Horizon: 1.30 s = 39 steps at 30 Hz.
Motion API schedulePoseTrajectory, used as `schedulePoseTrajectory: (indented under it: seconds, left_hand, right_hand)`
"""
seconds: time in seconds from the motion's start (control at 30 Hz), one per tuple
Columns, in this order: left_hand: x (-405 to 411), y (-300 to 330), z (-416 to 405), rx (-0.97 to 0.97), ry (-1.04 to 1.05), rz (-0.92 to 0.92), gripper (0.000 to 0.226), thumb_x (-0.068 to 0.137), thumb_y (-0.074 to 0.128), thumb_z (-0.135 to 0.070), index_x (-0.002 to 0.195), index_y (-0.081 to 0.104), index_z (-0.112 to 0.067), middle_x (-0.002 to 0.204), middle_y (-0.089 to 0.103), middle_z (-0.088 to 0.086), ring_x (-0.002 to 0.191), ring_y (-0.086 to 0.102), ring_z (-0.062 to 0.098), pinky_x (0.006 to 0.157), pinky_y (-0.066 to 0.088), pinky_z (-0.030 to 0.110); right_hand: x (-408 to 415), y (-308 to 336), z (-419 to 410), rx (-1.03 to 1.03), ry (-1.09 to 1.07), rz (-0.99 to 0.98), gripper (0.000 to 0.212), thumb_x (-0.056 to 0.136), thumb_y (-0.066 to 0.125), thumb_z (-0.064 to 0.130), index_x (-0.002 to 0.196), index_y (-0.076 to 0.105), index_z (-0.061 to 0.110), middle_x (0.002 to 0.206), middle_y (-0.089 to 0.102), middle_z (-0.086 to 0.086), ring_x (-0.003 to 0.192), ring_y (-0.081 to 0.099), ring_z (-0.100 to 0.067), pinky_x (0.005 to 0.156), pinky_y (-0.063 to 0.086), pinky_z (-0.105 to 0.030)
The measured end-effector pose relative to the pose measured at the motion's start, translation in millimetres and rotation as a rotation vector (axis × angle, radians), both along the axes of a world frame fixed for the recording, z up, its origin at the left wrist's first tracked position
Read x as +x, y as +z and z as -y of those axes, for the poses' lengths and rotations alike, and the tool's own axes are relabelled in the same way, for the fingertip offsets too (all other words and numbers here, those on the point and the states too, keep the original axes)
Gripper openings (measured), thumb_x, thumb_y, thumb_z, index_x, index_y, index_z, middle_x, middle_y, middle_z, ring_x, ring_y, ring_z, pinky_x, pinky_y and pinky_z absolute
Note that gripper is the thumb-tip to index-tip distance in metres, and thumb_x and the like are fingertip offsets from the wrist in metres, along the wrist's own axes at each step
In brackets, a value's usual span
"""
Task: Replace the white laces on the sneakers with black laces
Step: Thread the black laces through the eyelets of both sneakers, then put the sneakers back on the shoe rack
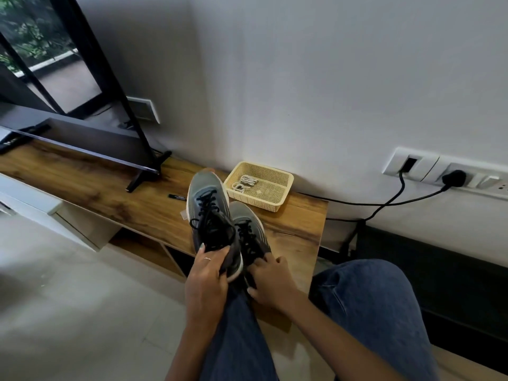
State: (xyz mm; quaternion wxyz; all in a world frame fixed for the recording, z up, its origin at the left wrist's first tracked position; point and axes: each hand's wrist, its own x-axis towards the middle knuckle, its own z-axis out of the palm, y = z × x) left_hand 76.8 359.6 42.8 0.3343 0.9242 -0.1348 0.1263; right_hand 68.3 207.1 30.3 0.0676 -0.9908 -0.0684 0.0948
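Television [68,86]: stands at the far left of the wooden bench [110,193], well apart from the work.
Black pen [178,197]: lies on the bench just left of the raised shoe's toe; not needed for this step.
Left hand [206,273]: fingers curled round the heel of the left sneaker [209,213], gripping it and holding it raised, toe pointing away toward the wall.
Left sneaker: grey, already threaded with black laces [210,207] up the eyelets; the loops look loose near the top.
Right sneaker [248,229]: sits just beside the left one, lower, also carrying black laces.
Right hand [270,281]: fingers curled at the heel collar of the right sneaker, holding it there; whether it pinches a lace end I cannot tell.
White laces [244,182]: bundled in the cream basket [277,200], which stands on the bench against the wall, apart from the shoes.
Stage, as judged: relacing looks nearly or fully done; what remains seems to be setting the pair down.
Doing it well: lower the raised shoe gently, keep both heels level and toes aligned, and check the lace ends are even and no crossing is twisted before letting go.
Risk: the raised shoe's loose loops could snag on the neighbour.
Wall socket [453,176]: at the far right, with a black cable running behind the bench.
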Motion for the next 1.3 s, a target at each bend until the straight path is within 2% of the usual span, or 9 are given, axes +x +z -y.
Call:
schedulePoseTrajectory:
  seconds: [0.1, 0.2, 0.43, 0.57, 0.67, 0.77, 0.9, 1.13, 1.3]
  left_hand:
    - [-5, -10, -4, -0.010, -0.012, -0.059, 0.054, 0.070, 0.066, 0.018, 0.117, 0.068, -0.008, 0.111, 0.068, 0.012, 0.116, 0.059, 0.032, 0.109, 0.023, 0.012]
    - [-13, -16, -4, 0.007, -0.032, -0.080, 0.054, 0.068, 0.068, 0.018, 0.115, 0.069, -0.009, 0.110, 0.067, 0.013, 0.122, 0.054, 0.033, 0.103, 0.041, 0.034]
    - [-33, -9, 13, -0.007, -0.070, -0.001, 0.059, 0.057, 0.071, 0.024, 0.109, 0.070, -0.004, 0.101, 0.069, 0.019, 0.113, 0.053, 0.028, 0.092, 0.047, 0.056]
    - [-43, 2, 32, 0.004, -0.129, 0.057, 0.045, 0.065, 0.072, 0.014, 0.106, 0.072, -0.006, 0.094, 0.071, 0.011, 0.105, 0.065, 0.036, 0.097, 0.038, 0.024]
    - [-48, 11, 51, -0.015, -0.208, 0.037, 0.049, 0.065, 0.073, 0.013, 0.109, 0.071, -0.008, 0.093, 0.071, 0.006, 0.104, 0.065, 0.035, 0.096, 0.037, 0.029]
    - [-53, 18, 75, 0.005, -0.313, 0.087, 0.051, 0.060, 0.076, 0.015, 0.106, 0.071, -0.007, 0.088, 0.070, 0.006, 0.097, 0.067, 0.031, 0.095, 0.046, 0.036]
    - [-60, 24, 121, -0.020, -0.431, 0.128, 0.042, 0.067, 0.072, 0.010, 0.106, 0.070, -0.007, 0.081, 0.066, 0.005, 0.079, 0.065, 0.022, 0.110, 0.033, 0.030]
    - [-85, 39, 213, -0.075, -0.636, 0.147, 0.032, 0.085, 0.043, -0.026, 0.091, 0.071, -0.013, 0.072, 0.062, 0.001, 0.077, 0.056, 0.015, 0.068, 0.049, 0.031]
    - [-101, 12, 279, 0.028, -0.758, 0.112, 0.031, 0.082, 0.042, -0.026, 0.092, 0.071, -0.019, 0.074, 0.062, -0.003, 0.075, 0.060, 0.015, 0.066, 0.051, 0.026]
  right_hand:
    - [-7, -17, -2, -0.063, -0.019, 0.094, 0.031, 0.057, 0.082, 0.035, 0.076, 0.066, 0.017, 0.076, 0.067, -0.001, 0.081, 0.059, -0.023, 0.068, 0.048, -0.033]
    - [-6, -27, 3, -0.029, -0.060, 0.213, 0.034, 0.040, 0.089, 0.029, 0.057, 0.061, 0.020, 0.057, 0.061, 0.002, 0.066, 0.060, -0.021, 0.057, 0.048, -0.027]
    - [-36, 7, 31, 0.102, -0.230, 0.353, 0.040, 0.035, 0.087, 0.009, 0.066, 0.062, 0.014, 0.068, 0.063, -0.002, 0.068, 0.062, -0.024, 0.043, 0.044, -0.027]
    - [-56, 25, 53, 0.190, -0.382, 0.434, 0.034, 0.057, 0.073, -0.007, 0.086, 0.066, 0.009, 0.087, 0.064, -0.004, 0.091, 0.060, -0.029, 0.046, 0.047, -0.033]
    - [-70, 39, 76, 0.211, -0.492, 0.476, 0.034, 0.078, 0.060, -0.004, 0.108, 0.065, 0.010, 0.107, 0.060, -0.003, 0.111, 0.049, -0.024, 0.064, 0.049, -0.037]
    - [-84, 53, 102, 0.248, -0.603, 0.593, 0.028, 0.082, 0.061, 0.000, 0.106, 0.067, 0.011, 0.104, 0.058, -0.004, 0.108, 0.050, -0.022, 0.061, 0.044, -0.034]
    - [-104, 65, 138, 0.251, -0.715, 0.706, 0.019, 0.084, 0.063, 0.004, 0.101, 0.068, 0.012, 0.099, 0.056, -0.005, 0.099, 0.054, -0.022, 0.057, 0.042, -0.032]
    - [-145, 51, 205, 0.224, -0.891, 0.808, 0.021, 0.076, 0.070, -0.002, 0.093, 0.070, 0.011, 0.090, 0.059, -0.006, 0.096, 0.054, -0.024, 0.053, 0.041, -0.029]
    - [-175, 21, 250, 0.133, -0.957, 0.849, 0.025, 0.066, 0.077, -0.008, 0.085, 0.070, 0.006, 0.082, 0.059, -0.008, 0.085, 0.059, -0.026, 0.044, 0.038, -0.025]
